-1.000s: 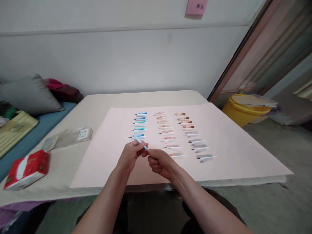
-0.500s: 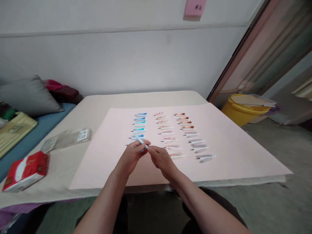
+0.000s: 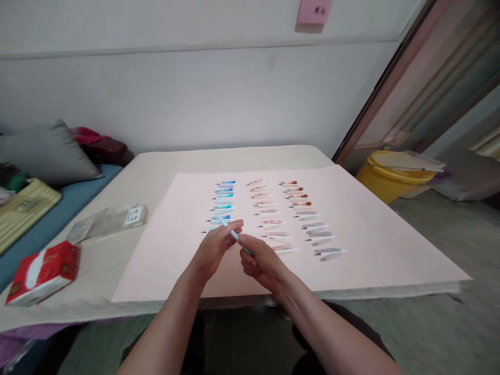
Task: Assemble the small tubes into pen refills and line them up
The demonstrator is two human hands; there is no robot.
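Observation:
A slim pale blue pen (image 3: 229, 228) slants between my hands above the pale pink sheet (image 3: 156, 260). My left hand (image 3: 213, 249) is closed around its upper part, the fingers bent about the barrel. My right hand (image 3: 262, 261) pinches the lower end, where a greenish part shows below the fingers. Just beyond lie pens in three columns: blue ones (image 3: 223, 207) at the left, pinkish ones (image 3: 268, 211) in the middle, and brown (image 3: 299, 196) and grey ones (image 3: 321, 234) at the right. Many have dark tips pointing left. My left hand partly hides the nearest blue ones.
Left of the sheet are a clear plastic bag (image 3: 111, 221) with a white label and a red tissue pack (image 3: 45, 272). A grey cushion (image 3: 50, 153) rests on the blue surface beyond. A yellow bucket (image 3: 385, 179) stands right of the table, against whose far side rises a wall (image 3: 234, 99).
My right hand has shifted slightly down and right along the pen, and a greenish end now shows past its fingers. My left hand's fingers have straightened a little. The laid-out pens stay put.

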